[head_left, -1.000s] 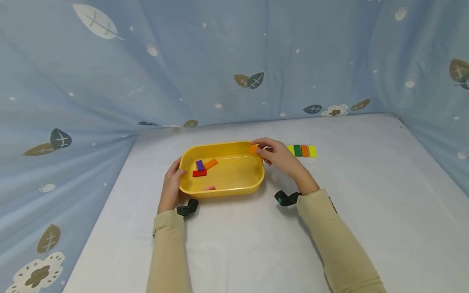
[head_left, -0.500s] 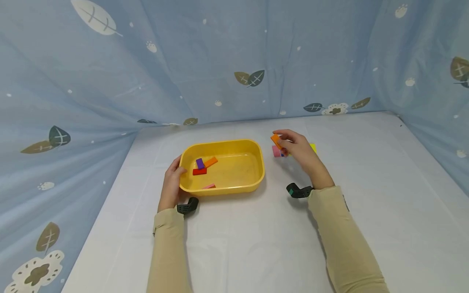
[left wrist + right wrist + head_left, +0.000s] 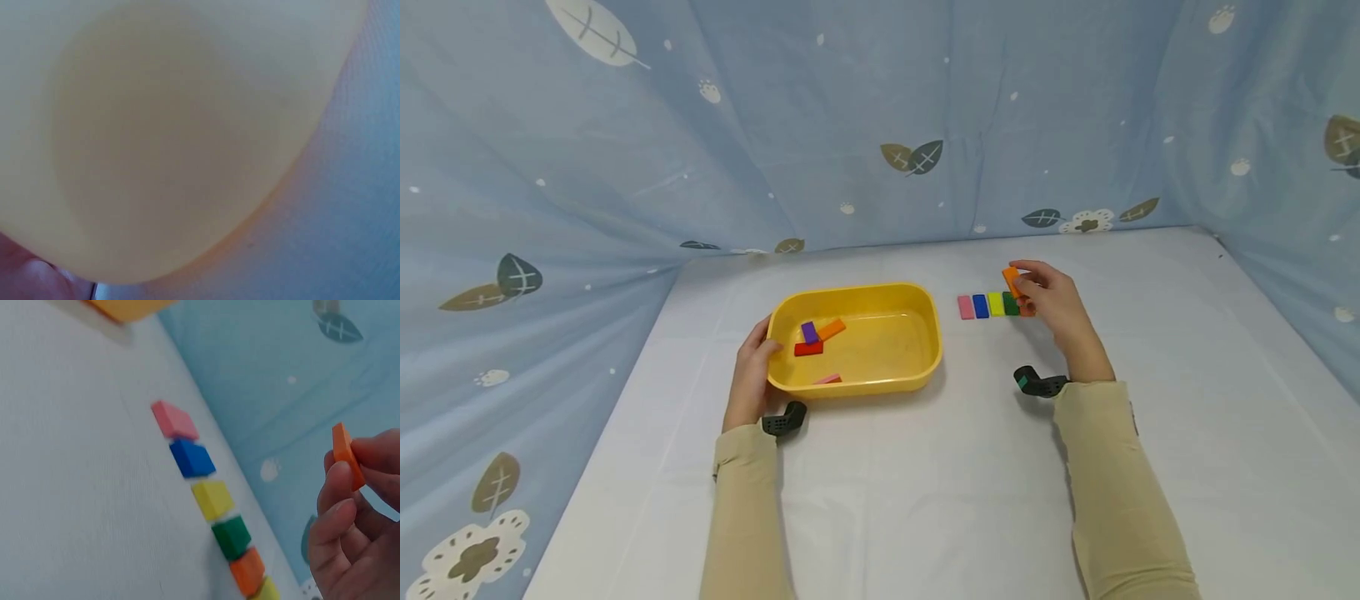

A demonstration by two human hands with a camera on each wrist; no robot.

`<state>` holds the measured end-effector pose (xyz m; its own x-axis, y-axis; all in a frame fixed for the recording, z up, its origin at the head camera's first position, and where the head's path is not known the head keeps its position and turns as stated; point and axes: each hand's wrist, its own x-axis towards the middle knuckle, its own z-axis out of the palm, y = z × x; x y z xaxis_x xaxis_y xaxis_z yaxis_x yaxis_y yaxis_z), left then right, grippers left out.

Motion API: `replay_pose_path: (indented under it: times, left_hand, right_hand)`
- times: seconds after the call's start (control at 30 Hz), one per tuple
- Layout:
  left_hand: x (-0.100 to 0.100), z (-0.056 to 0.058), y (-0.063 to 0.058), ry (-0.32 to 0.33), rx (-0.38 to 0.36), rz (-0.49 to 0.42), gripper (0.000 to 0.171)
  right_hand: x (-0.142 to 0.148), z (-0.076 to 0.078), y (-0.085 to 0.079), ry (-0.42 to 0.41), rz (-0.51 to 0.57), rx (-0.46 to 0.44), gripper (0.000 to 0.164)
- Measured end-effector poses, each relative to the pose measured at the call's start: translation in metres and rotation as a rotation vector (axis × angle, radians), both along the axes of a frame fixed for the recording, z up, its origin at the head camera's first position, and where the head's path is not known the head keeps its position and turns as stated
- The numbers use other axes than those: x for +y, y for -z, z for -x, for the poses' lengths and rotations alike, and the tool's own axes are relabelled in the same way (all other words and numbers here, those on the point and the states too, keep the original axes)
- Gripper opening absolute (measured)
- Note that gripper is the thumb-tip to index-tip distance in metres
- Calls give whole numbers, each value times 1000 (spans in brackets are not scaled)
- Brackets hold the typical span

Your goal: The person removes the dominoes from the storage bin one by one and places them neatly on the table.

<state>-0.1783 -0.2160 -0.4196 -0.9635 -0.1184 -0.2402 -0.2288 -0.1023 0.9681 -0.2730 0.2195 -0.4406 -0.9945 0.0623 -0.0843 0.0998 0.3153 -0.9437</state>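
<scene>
Orange block [image 3: 1011,279], pinched by the right hand [image 3: 1051,300], is raised near the block row [image 3: 996,304] right of the yellow tray [image 3: 887,354], which the left hand [image 3: 750,367] grips; this seems carrying, with careful lowering probably needed next.

Head and nearer right-wrist views share the block row [image 3: 996,304].

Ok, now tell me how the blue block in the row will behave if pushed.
The blue block will probably slide rather than roll, since its faces are flat. It looks stiff: its edges run straight, with no visible sag. Pushed toward the pink block, it would likely nudge it, as that one lies right beside it.
</scene>
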Motion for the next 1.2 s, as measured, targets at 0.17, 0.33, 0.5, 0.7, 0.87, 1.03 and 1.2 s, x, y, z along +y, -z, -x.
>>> replay_pose_path:
  times: [0.17,0.33,0.5,0.7,0.87,1.03,1.2]
  left_hand:
    - [-1,1,0,-21,22,89,52]
    - [-2,1,1,-22,13,93,53]
    - [-3,2,0,-11,9,82,53]
    - [0,-2,-10,0,1,50,53]
    - [-2,2,-2,-19,-5,76,51]
    - [-2,3,0,-22,9,106,52]
    - [-2,3,0,-24,7,108,51]
  right_hand:
    - [19,14,27,56,-73,6,38]
    - [29,12,32,78,-116,-23,41]
    - [26,-2,13,113,-96,-54,42]
    - [20,-26,-22,135,-88,-145,45]
    - [26,-25,-20,186,-124,-198,45]
    - [28,-24,-19,206,-239,-185,44]
    - [29,-24,-15,193,-352,-176,44]
